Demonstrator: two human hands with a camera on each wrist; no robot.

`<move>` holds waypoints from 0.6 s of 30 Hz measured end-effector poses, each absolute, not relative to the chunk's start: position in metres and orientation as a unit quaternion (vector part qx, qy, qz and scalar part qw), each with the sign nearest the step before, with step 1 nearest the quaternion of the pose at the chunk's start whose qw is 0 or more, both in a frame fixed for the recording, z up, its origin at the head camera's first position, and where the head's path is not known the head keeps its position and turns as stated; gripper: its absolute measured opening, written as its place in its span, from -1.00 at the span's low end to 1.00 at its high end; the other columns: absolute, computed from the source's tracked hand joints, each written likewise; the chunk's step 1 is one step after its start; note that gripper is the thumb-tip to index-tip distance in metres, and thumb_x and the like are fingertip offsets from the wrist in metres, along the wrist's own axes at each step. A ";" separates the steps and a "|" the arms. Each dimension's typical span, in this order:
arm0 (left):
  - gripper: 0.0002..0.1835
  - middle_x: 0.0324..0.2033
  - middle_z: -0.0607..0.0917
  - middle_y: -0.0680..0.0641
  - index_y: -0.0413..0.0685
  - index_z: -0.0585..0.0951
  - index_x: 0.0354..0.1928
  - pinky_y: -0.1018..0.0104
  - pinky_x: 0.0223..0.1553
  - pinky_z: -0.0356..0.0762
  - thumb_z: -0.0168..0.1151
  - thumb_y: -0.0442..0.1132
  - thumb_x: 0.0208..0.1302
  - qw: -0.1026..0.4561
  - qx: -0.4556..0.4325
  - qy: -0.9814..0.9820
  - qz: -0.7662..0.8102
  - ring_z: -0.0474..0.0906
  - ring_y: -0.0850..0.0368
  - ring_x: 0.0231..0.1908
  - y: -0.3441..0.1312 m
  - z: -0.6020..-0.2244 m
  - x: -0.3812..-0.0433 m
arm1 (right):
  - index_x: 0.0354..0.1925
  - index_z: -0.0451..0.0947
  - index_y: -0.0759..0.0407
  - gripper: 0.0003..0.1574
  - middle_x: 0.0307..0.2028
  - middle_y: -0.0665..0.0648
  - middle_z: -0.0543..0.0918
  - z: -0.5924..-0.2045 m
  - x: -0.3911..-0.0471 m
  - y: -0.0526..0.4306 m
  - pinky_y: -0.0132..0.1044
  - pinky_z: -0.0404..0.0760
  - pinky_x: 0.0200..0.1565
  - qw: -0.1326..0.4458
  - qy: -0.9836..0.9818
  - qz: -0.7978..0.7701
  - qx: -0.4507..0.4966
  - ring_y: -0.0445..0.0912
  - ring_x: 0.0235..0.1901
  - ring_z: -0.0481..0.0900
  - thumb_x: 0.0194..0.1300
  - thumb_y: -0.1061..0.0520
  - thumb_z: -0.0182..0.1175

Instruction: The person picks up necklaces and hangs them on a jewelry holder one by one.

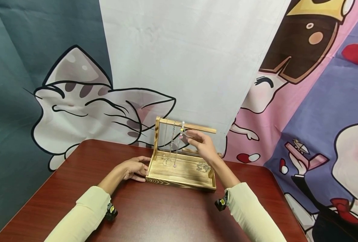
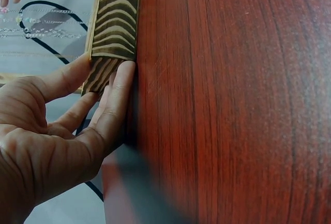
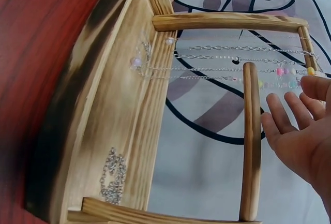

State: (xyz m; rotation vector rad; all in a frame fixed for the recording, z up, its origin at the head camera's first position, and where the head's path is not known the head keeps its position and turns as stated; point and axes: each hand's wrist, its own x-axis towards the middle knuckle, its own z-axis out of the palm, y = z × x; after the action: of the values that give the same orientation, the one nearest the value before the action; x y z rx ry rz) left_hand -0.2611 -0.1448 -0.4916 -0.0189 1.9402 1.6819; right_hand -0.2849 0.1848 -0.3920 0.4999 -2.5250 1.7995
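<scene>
A wooden jewelry stand [image 1: 179, 173] with a shallow tray base stands on the table. My left hand [image 1: 134, 169] grips its left end, thumb [image 2: 72, 79] against the tray's edge and fingers low at the corner [image 2: 103, 74]. Several necklaces hang from the upper bar [image 1: 200, 127], among them a silver chain [image 1: 172, 137] and one with coloured beads [image 3: 287, 72]. Beside the beads is my right hand [image 1: 203, 145], its fingers spread and loosely bent, nothing held. A bunched silver chain [image 3: 113, 177] lies in the tray's right part.
The reddish-brown table [image 1: 166, 211] extends in front of the stand and to both sides. Close behind it hangs a printed cloth [image 1: 191, 67] with cartoon figures. A shorter, lower wooden bar [image 3: 251, 146] juts from the stand's right side.
</scene>
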 end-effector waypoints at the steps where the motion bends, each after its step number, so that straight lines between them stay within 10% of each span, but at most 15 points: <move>1: -0.03 0.21 0.66 -0.38 -0.20 0.17 0.74 0.07 -0.06 0.90 0.19 -0.65 0.28 0.283 -0.008 0.724 0.629 0.75 0.04 -0.10 -0.145 -0.492 -0.261 | 0.57 0.52 0.24 -0.37 0.51 0.31 0.64 -0.393 -0.284 0.186 0.00 0.71 0.46 0.002 -0.802 0.575 0.159 0.27 0.48 0.63 0.63 0.24 0.27; 7: -0.03 0.19 0.67 -0.37 -0.20 0.17 0.74 0.07 -0.07 0.89 0.18 -0.65 0.28 0.284 -0.008 0.723 0.629 0.75 0.04 -0.11 -0.145 -0.492 -0.261 | 0.58 0.48 0.34 -0.33 0.48 0.38 0.65 -0.400 -0.278 0.193 -0.47 0.74 0.16 0.022 -0.788 0.590 0.172 0.32 0.43 0.68 0.59 0.32 0.26; 18: -0.05 0.22 0.68 -0.37 -0.19 0.19 0.73 0.08 -0.06 0.89 0.20 -0.65 0.29 0.284 -0.012 0.724 0.629 0.75 0.04 -0.10 -0.145 -0.492 -0.263 | 0.57 0.43 0.44 -0.32 0.49 0.52 0.58 -0.410 -0.266 0.200 -0.26 0.75 0.36 0.005 -0.754 0.625 0.203 0.46 0.45 0.61 0.57 0.41 0.21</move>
State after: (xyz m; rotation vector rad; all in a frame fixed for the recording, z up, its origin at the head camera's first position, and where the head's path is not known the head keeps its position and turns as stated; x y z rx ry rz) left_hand -0.2633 -0.1446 -0.4919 -0.0333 1.9368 1.6822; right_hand -0.2659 0.1996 -0.4102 0.6353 -2.3611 1.9575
